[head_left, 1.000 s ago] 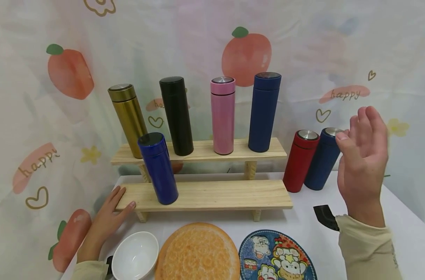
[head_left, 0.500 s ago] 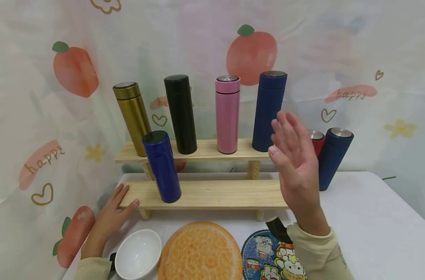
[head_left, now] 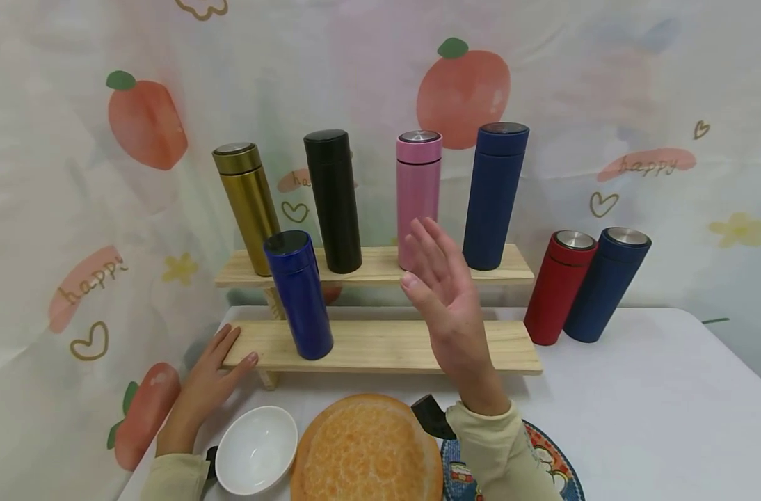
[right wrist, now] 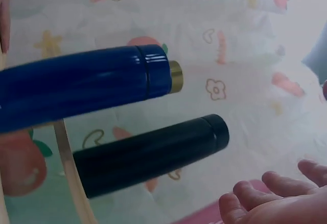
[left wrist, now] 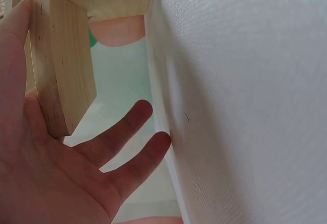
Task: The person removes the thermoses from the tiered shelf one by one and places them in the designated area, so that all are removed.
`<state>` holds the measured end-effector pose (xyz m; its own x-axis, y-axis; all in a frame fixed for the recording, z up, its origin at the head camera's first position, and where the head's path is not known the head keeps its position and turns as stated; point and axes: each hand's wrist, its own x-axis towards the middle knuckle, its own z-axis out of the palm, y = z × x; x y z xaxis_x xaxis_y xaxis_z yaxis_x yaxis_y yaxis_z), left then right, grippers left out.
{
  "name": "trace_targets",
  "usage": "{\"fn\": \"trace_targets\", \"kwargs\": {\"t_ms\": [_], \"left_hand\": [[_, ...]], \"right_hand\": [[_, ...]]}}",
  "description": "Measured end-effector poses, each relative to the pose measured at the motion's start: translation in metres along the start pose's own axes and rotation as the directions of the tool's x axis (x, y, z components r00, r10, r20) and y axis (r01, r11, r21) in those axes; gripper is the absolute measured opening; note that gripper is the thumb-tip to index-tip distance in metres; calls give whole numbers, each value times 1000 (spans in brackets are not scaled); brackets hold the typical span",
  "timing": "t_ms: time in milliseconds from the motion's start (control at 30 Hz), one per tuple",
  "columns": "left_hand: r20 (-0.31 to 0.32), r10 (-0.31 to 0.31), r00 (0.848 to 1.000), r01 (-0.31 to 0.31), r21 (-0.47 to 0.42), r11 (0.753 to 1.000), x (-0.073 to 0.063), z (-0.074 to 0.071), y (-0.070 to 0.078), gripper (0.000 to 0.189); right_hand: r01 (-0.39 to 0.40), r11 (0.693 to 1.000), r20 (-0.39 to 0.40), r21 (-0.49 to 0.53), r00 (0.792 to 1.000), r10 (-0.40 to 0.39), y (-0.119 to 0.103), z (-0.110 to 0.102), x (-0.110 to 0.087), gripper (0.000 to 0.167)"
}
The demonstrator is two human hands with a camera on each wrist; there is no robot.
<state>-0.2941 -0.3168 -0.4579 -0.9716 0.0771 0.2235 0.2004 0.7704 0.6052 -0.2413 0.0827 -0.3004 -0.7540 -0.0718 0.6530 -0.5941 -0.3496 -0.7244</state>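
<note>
Fingers (head_left: pixel 228 339) touching grained wooden plank (head_left: pixel 380 346), glossy blue cylindrical bottle (head_left: pixel 300 296) upright

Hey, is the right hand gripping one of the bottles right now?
No, in the head view the right hand is raised with its palm open and nothing in it, partly covering the pink bottle.

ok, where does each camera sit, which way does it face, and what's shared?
Head: worn on the head, facing forward and down at the wooden stand; left hand, right hand and both sleeves show.
Left wrist: on that wrist, image sideways, facing the stand's end and white tabletop; left hand shows.
Right wrist: on that wrist, image sideways, facing the glossy blue bottle and black bottle; right fingers show lower right.
Shared: head and right wrist both show those bottles.
</note>
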Motion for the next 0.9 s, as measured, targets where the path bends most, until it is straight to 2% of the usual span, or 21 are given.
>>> {"fn": "trace_targets", "kwargs": {"t_ms": [233, 400, 600, 900], "left_hand": [[4, -18, 1000, 18, 5, 1000, 2, 1, 1, 81], [5, -27, 1000, 27, -2, 1000, 1, 0, 2, 82], [-2, -25, 1000, 25, -9, 1000, 1, 1, 4, 82], [6, -36, 999, 36, 9, 999, 2, 1, 2, 83]], "right_hand": [[-52, 999, 44, -8, 998, 52, 27, 19, 6, 74], [-119, 992, 63, -33, 991, 121, 50, 32, 8, 76], [-218, 974, 102, -62, 969, 224, 76, 40, 5, 75], [-339, 940, 98, -41, 935, 341, 112, 44, 1, 75]]}}
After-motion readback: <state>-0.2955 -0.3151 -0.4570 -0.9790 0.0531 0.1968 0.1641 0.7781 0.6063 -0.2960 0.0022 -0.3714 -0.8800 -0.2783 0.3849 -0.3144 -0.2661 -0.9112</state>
